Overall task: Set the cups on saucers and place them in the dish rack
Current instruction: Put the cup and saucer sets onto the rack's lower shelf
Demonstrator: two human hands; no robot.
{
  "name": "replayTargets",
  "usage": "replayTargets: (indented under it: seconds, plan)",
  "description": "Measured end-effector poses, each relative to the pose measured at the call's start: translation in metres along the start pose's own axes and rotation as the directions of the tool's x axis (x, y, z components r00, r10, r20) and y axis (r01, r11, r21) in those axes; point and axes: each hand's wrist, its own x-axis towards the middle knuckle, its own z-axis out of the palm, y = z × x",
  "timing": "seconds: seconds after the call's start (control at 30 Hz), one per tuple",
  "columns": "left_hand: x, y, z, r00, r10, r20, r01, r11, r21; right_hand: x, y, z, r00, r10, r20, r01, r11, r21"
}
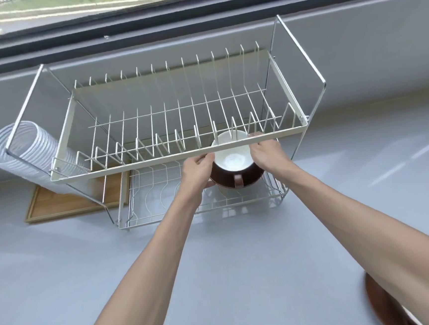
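Left hand (198,167): gripping the saucer (225,180) under the cup (232,155).
Right hand (265,151): clasping the same saucer inside the dish rack (156,164).

The brown saucer (384,305) is cut off at the bottom edge.

White ribbed hose (23,150) over wood board (66,201), grey counter (61,266), window (64,4) behind.

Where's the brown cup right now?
In the dish rack's lower tier, right of centre, the brown cup sits between the left hand and right hand.
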Motion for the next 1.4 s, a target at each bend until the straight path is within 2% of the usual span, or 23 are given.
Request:
replayTargets:
  seconds: [0.2,0.57,0.77,0.9,1.1,1.3,1.4]
  plan:
    - [0.006,-0.002,0.005,1.000,-0.020,0.000,0.020,1.000,-0.016,0.007,0.001,0.002,1.000,-0.019,-0.003,0.019,1.000,-0.004]
    - [0.004,-0.004,0.006,1.000,0.000,0.027,0.000,1.000,-0.011,0.012,0.008,0.007,0.998,0.058,0.015,-0.058,0.998,0.015]
    - [-0.006,-0.006,0.004,0.997,0.018,0.076,-0.020,1.000,0.022,0.007,0.015,0.010,0.999,0.014,-0.041,-0.014,1.000,-0.015]
    - [-0.018,-0.013,0.002,0.995,0.061,0.082,-0.068,0.993,0.096,-0.006,0.016,0.010,0.999,-0.018,-0.028,0.017,0.999,-0.044]
    - [-0.044,-0.014,-0.006,0.983,0.040,0.179,-0.077,0.976,0.203,-0.035,0.021,0.006,0.995,-0.097,-0.025,0.098,0.995,0.031]
    - [-0.076,-0.017,-0.007,0.946,0.037,0.322,-0.147,0.934,0.325,-0.069,0.025,-0.011,0.994,-0.111,0.005,0.111,0.986,-0.122]
    - [-0.092,-0.024,-0.003,0.927,0.058,0.372,-0.213,0.896,0.390,-0.094,0.032,-0.021,0.989,-0.141,-0.037,0.127,0.958,-0.258]
